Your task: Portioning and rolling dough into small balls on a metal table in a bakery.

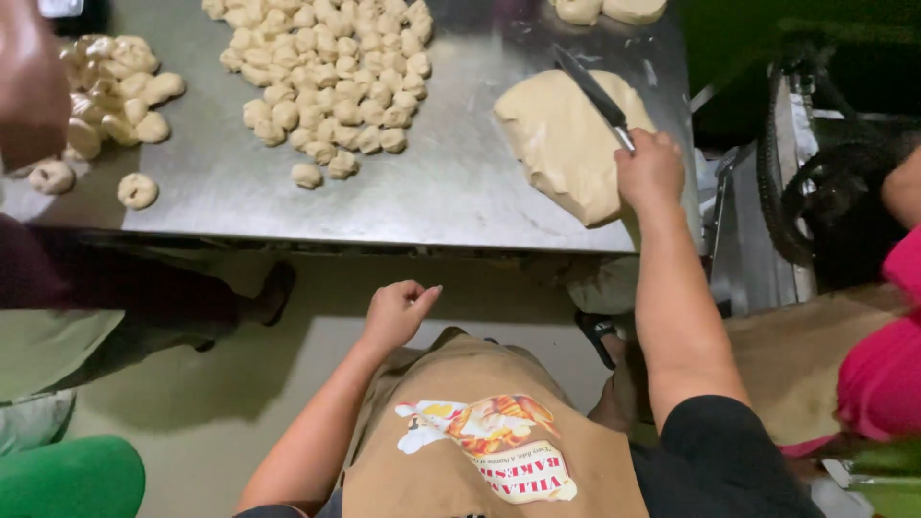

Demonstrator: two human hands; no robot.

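Dough [566,144] could tear unevenly if the knife [593,94] my right hand [650,173] grips slips; left hand [398,312] hangs loosely curled, empty.

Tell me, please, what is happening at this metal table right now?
A person in a tan apron stands at a steel table. Their right hand grips a knife laid across a large slab of dough. Their left hand hangs loosely curled below the table edge, holding nothing. A heap of small dough pieces lies mid-table, and a second pile sits at the left, beside another person's arm.
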